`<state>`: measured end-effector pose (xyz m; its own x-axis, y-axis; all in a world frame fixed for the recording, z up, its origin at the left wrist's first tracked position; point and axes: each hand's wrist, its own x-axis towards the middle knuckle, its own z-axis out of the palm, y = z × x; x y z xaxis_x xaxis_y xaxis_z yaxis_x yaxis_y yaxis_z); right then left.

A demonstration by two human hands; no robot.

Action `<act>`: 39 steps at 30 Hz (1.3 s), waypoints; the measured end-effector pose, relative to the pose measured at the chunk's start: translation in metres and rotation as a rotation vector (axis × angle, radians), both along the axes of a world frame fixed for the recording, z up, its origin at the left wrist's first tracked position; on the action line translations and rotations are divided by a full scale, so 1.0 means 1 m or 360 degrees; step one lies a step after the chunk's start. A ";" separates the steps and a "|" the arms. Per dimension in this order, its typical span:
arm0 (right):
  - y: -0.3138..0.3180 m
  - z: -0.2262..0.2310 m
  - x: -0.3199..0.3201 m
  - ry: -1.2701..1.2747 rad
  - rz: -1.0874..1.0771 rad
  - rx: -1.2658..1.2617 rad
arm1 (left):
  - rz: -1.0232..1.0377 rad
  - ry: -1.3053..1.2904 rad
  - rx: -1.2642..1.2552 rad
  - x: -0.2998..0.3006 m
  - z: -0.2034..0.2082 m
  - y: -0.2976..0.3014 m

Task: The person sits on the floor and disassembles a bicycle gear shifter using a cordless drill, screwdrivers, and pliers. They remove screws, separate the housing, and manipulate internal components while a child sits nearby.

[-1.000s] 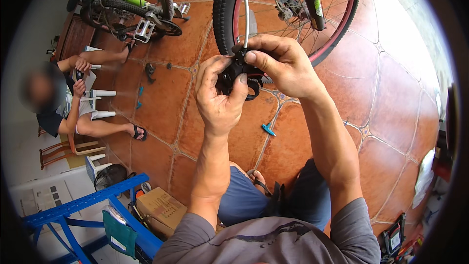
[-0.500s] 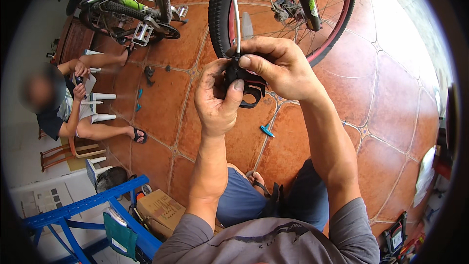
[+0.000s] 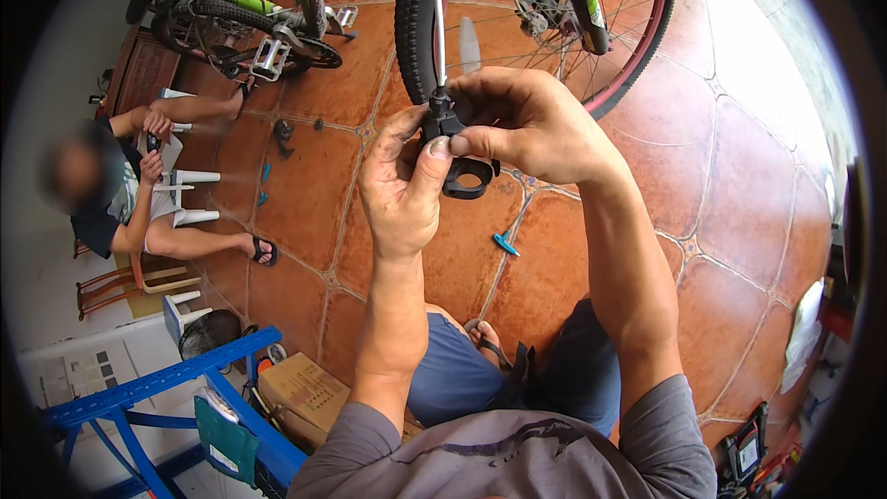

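Note:
A black bicycle shifter [image 3: 444, 120] with a round clamp ring [image 3: 467, 194] is held up in front of me. From its top a white-grey cable housing [image 3: 436, 18] runs upward, seated in a black adjuster. My left hand [image 3: 403, 180] is closed round the shifter's left side, its thumb pressed on the body. My right hand [image 3: 545, 125] grips it from the right, thumb tip meeting the left thumb and fingers curled behind. The fingers partly hide the shifter's body. Past the hands stands a bicycle front wheel [image 3: 408, 42] with a knobby tyre.
Another bicycle [image 3: 249, 7] stands at the far left. A seated person [image 3: 139, 185] holds a small dark object. Teal hex keys [image 3: 505, 243] lie on the tiled floor [image 3: 443, 268]. A blue metal frame [image 3: 166, 397] and a cardboard box [image 3: 300, 388] are at lower left.
The right thumb has slid down from the cable end to the shifter's body, baring the adjuster. The shifter has turned slightly, and the cable leans a little more to the left.

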<state>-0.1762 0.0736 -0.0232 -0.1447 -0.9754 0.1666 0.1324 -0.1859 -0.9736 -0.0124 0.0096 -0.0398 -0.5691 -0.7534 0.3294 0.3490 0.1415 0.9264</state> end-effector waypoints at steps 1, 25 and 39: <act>0.001 0.001 -0.002 -0.0090 0.0035 0.0074 | -0.0003 -0.0013 -0.0008 0.000 0.001 0.000; -0.003 -0.013 -0.006 -0.0030 0.0063 -0.0006 | 0.0127 -0.0114 0.0126 -0.002 -0.001 -0.001; 0.002 -0.009 -0.008 0.0052 0.0052 -0.0026 | 0.0102 -0.0025 0.0000 -0.005 -0.005 0.002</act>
<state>-0.1838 0.0757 -0.0318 -0.1068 -0.9766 0.1869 0.1066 -0.1982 -0.9744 -0.0170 0.0117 -0.0449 -0.5246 -0.7885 0.3209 0.3247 0.1631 0.9316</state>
